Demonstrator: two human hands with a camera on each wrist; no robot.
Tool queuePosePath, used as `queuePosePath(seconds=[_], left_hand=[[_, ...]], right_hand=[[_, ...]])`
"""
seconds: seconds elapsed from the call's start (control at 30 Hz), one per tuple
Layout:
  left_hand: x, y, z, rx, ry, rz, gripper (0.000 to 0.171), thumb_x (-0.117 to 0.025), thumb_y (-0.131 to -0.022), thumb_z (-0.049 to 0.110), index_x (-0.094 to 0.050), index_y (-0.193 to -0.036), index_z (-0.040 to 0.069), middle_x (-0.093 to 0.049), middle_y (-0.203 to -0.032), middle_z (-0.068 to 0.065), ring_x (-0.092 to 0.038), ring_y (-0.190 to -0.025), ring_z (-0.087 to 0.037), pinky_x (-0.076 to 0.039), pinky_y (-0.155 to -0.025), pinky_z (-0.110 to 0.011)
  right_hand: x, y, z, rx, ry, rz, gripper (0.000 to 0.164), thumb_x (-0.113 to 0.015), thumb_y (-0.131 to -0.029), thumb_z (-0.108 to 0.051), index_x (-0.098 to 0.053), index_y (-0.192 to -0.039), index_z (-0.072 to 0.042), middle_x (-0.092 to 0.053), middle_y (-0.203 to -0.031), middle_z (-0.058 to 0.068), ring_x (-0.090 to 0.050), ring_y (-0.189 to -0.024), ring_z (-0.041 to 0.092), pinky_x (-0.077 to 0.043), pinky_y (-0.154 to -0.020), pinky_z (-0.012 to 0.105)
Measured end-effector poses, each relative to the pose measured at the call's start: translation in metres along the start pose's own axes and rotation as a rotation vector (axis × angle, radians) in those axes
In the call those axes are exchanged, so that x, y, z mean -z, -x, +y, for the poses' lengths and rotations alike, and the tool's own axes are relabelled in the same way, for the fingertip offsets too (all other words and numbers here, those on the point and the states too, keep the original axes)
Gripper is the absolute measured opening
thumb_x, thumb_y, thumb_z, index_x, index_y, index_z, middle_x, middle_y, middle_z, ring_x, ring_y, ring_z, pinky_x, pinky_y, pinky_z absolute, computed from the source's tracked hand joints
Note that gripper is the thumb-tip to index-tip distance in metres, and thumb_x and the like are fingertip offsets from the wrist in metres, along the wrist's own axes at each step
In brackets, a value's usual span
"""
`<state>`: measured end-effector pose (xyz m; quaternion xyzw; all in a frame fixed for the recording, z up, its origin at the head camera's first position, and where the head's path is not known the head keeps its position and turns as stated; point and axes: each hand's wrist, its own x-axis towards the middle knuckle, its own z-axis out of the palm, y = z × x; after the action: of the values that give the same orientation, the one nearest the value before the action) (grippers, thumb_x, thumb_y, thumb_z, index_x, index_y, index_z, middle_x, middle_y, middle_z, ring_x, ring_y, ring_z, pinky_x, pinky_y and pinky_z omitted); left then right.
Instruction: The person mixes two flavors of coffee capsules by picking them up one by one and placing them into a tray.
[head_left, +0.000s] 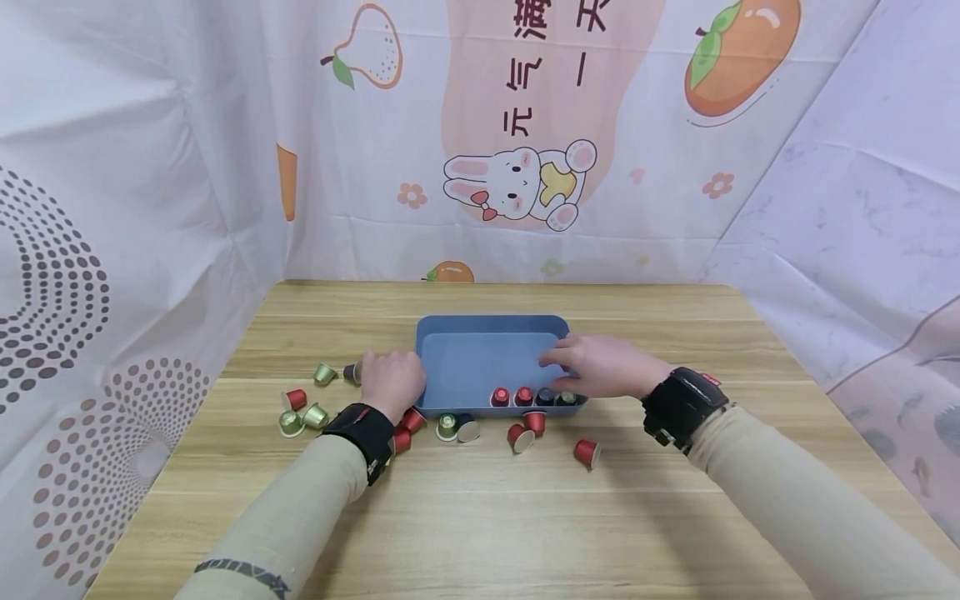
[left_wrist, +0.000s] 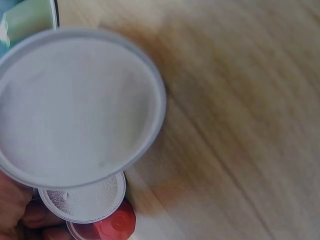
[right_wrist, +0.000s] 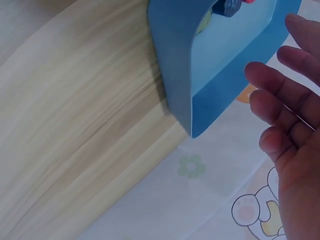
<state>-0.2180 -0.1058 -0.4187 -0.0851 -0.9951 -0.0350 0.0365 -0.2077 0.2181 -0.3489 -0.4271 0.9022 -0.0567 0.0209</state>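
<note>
My left hand [head_left: 392, 383] is curled at the left end of a blue tray [head_left: 480, 410]. In the left wrist view its fingers [left_wrist: 37, 214] curl against coffee capsules; a large white lid [left_wrist: 80, 110] hides most of them. Behind it are a second lidded capsule [left_wrist: 92, 200] and a red capsule [left_wrist: 117, 222]. My right hand [head_left: 603, 365] hangs over the tray's right end, its fingers [right_wrist: 265, 107] loosely bent with nothing between them. Along the tray's front wall stand two red capsules [head_left: 512, 397], a dark blue one [head_left: 545, 397] and a green one [head_left: 566, 398].
Green capsules [head_left: 315, 415], a red one [head_left: 295, 399] and a dark one [head_left: 350, 372] lie to the left. Before the tray are a green [head_left: 446, 427], a dark [head_left: 467, 427] and several red capsules [head_left: 587, 452]. A printed curtain [head_left: 360, 250] hangs behind the wooden table [head_left: 480, 517].
</note>
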Motion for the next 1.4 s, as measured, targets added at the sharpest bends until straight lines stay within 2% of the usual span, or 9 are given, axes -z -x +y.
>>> queuePosePath(seconds=[0.13,0.3,0.53,0.83,1.17,1.4], left_hand=[[0.000,0.000,0.000,0.003,0.000,-0.005,0.039,-0.055,-0.099,0.015,-0.057,-0.060,0.014,-0.059,-0.064,-0.003,-0.060,-0.067,-0.025,-0.042,-0.076,-0.048],[-0.001,-0.001,0.000,-0.001,-0.004,-0.003,0.039,-0.055,-0.099,0.015,-0.057,-0.060,0.014,-0.059,-0.063,-0.003,-0.060,-0.067,-0.025,-0.042,-0.076,-0.048],[0.000,-0.001,0.001,-0.001,-0.008,0.003,0.038,-0.056,-0.099,0.016,-0.059,-0.061,0.013,-0.061,-0.065,-0.004,-0.061,-0.067,-0.025,-0.043,-0.076,-0.048],[0.000,-0.001,0.002,-0.002,-0.005,0.005,0.038,-0.056,-0.098,0.015,-0.058,-0.060,0.013,-0.062,-0.066,-0.004,-0.061,-0.068,-0.025,-0.043,-0.077,-0.048],[0.002,-0.002,0.002,0.014,-0.006,-0.036,0.039,-0.054,-0.099,0.015,-0.058,-0.060,0.014,-0.061,-0.066,-0.004,-0.061,-0.069,-0.025,-0.043,-0.078,-0.049],[0.001,-0.001,0.002,0.004,-0.003,-0.014,0.041,-0.054,-0.098,0.013,-0.057,-0.058,0.013,-0.058,-0.062,-0.003,-0.061,-0.067,-0.025,-0.044,-0.077,-0.049]], right_hand=[[0.001,0.007,0.004,-0.028,-0.009,0.002,0.031,-0.079,-0.090,-0.023,-0.073,-0.116,-0.007,-0.067,-0.090,0.001,-0.065,-0.080,0.018,-0.053,-0.071,0.031],[0.004,0.017,0.010,-0.079,-0.019,-0.012,0.030,-0.079,-0.090,-0.024,-0.074,-0.114,-0.007,-0.064,-0.089,-0.002,-0.062,-0.079,0.017,-0.051,-0.069,0.030],[0.006,0.028,0.017,-0.119,0.006,-0.023,0.025,-0.078,-0.091,-0.023,-0.075,-0.112,-0.012,-0.057,-0.082,-0.008,-0.053,-0.075,0.009,-0.046,-0.064,0.028],[0.009,0.045,0.025,-0.134,0.038,-0.010,0.025,-0.079,-0.088,-0.023,-0.075,-0.110,-0.011,-0.054,-0.075,-0.009,-0.049,-0.070,0.006,-0.045,-0.063,0.028],[0.008,0.068,0.036,-0.198,0.028,-0.030,0.018,-0.078,-0.090,-0.026,-0.074,-0.104,-0.015,-0.051,-0.070,-0.011,-0.046,-0.065,0.004,-0.043,-0.061,0.027],[0.008,0.080,0.041,-0.219,0.031,-0.029,0.019,-0.078,-0.090,-0.027,-0.075,-0.103,-0.013,-0.051,-0.069,-0.012,-0.046,-0.065,0.004,-0.043,-0.060,0.028]])
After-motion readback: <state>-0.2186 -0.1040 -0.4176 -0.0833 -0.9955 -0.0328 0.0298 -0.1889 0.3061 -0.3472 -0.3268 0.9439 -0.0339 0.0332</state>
